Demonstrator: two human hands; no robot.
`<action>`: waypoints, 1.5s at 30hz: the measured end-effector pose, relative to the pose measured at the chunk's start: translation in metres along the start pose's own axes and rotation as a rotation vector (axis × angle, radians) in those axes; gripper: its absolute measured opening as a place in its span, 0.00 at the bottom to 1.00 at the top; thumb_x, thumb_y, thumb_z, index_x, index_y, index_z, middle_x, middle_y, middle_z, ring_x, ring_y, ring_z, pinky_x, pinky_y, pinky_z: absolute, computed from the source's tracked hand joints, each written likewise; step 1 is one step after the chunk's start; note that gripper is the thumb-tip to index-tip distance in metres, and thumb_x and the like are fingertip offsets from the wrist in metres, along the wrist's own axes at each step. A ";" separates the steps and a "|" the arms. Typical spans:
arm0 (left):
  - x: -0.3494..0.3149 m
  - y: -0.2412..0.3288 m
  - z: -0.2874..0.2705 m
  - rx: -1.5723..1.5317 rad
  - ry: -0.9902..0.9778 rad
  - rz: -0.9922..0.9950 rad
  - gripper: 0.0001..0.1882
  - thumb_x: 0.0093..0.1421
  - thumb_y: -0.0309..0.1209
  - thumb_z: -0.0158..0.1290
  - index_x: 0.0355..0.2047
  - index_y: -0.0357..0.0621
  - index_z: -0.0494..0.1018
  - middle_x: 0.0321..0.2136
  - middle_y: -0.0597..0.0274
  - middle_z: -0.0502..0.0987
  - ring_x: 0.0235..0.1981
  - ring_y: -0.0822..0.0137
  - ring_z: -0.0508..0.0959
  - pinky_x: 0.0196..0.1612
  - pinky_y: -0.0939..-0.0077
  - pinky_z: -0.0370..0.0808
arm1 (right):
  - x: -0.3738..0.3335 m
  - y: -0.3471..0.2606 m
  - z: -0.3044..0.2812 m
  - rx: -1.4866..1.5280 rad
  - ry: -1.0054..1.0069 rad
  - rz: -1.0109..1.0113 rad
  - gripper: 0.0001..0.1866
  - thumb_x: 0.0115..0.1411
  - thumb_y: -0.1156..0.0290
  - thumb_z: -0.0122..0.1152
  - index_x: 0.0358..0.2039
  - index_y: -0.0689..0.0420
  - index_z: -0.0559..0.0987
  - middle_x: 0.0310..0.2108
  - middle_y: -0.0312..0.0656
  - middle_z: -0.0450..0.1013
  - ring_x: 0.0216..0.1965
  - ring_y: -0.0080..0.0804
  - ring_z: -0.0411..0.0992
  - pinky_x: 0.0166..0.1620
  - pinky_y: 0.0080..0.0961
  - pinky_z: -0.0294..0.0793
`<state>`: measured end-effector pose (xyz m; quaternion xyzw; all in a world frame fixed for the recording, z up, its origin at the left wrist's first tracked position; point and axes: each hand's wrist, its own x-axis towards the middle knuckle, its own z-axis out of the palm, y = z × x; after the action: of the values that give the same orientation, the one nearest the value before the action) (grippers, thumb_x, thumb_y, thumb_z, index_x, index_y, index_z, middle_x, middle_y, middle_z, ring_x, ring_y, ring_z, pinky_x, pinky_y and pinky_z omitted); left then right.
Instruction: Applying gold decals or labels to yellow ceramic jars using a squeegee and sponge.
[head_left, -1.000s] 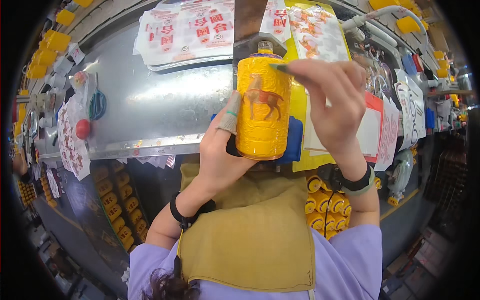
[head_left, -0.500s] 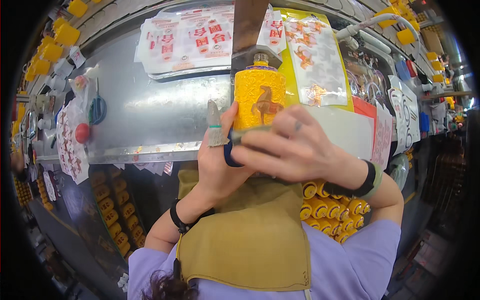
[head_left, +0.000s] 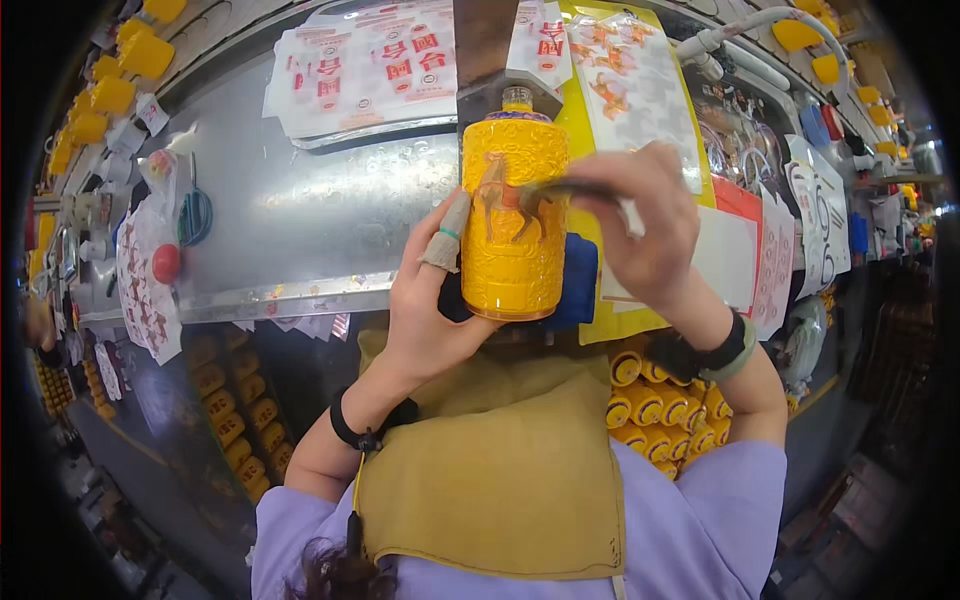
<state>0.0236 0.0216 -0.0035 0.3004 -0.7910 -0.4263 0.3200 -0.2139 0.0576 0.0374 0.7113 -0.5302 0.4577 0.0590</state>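
Observation:
A yellow embossed bottle [head_left: 515, 265] with a clear glass neck leans on a dark block, a brown horse decal [head_left: 515, 205] across its front. My left hand [head_left: 432, 300] grips it at the left side and base; a grey cloth finger cover [head_left: 446, 240] with a green band sits on one finger. In my right hand [head_left: 640, 225] is a slim dark tool [head_left: 585, 187], its tip at the horse's back; motion blur hides its exact kind. Beside the bottle's lower right lies a dark blue cloth [head_left: 577, 280].
Sheets of red-printed decals [head_left: 370, 70] lie stacked at the back, and horse decal sheets [head_left: 635, 110] rest on a yellow folder [head_left: 570, 60]. Scissors [head_left: 195, 215] and a red ball [head_left: 165, 264] are at left. Several yellow bottles [head_left: 645, 405] stand below the bench edge at right.
My right hand has moved up and right, off the bottle's lower part, bringing the dark tool to the horse. The bottle has turned, shifting the horse left, and its lower body now shows.

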 end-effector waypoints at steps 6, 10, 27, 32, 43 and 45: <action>0.005 -0.003 0.004 0.035 0.057 0.042 0.49 0.42 0.27 0.74 0.65 0.35 0.64 0.62 0.47 0.66 0.61 0.51 0.71 0.60 0.63 0.71 | -0.021 -0.030 -0.009 0.051 -0.208 -0.349 0.11 0.53 0.72 0.65 0.37 0.45 0.86 0.37 0.29 0.81 0.32 0.24 0.72 0.41 0.23 0.68; 0.004 0.005 0.002 0.039 0.069 -0.017 0.50 0.40 0.30 0.76 0.64 0.35 0.66 0.59 0.50 0.69 0.58 0.54 0.73 0.59 0.64 0.72 | 0.014 -0.022 0.004 -0.096 -0.159 -0.104 0.17 0.50 0.71 0.65 0.43 0.51 0.82 0.34 0.31 0.78 0.30 0.30 0.71 0.34 0.29 0.68; 0.020 0.014 0.004 0.220 0.014 0.083 0.57 0.35 0.36 0.79 0.66 0.38 0.63 0.54 0.52 0.67 0.54 0.56 0.72 0.57 0.63 0.72 | -0.032 -0.017 -0.052 0.240 0.005 0.611 0.11 0.62 0.73 0.63 0.44 0.60 0.75 0.30 0.46 0.71 0.31 0.37 0.71 0.38 0.30 0.71; 0.012 0.008 0.006 0.202 0.038 -0.001 0.56 0.36 0.34 0.78 0.65 0.34 0.63 0.52 0.53 0.70 0.51 0.59 0.76 0.54 0.67 0.75 | -0.052 0.011 -0.088 0.089 -0.190 0.872 0.20 0.57 0.61 0.71 0.30 0.59 0.68 0.29 0.43 0.67 0.30 0.36 0.66 0.36 0.29 0.67; 0.007 0.018 0.011 0.260 0.121 -0.052 0.52 0.39 0.31 0.77 0.64 0.32 0.65 0.50 0.54 0.70 0.49 0.61 0.76 0.51 0.69 0.76 | -0.037 0.291 -0.149 -0.704 -0.587 0.732 0.21 0.57 0.55 0.68 0.44 0.58 0.83 0.38 0.56 0.80 0.45 0.53 0.77 0.50 0.42 0.75; 0.005 0.018 0.011 0.281 0.115 -0.058 0.51 0.40 0.30 0.77 0.64 0.32 0.65 0.50 0.54 0.70 0.49 0.61 0.76 0.50 0.70 0.76 | -0.034 0.325 -0.135 -0.763 -0.690 0.736 0.22 0.57 0.54 0.68 0.46 0.57 0.83 0.42 0.57 0.79 0.46 0.55 0.77 0.51 0.43 0.76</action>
<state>0.0085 0.0310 0.0092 0.3888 -0.8143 -0.3025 0.3070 -0.5568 0.0178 -0.0398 0.5179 -0.8545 -0.0290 -0.0275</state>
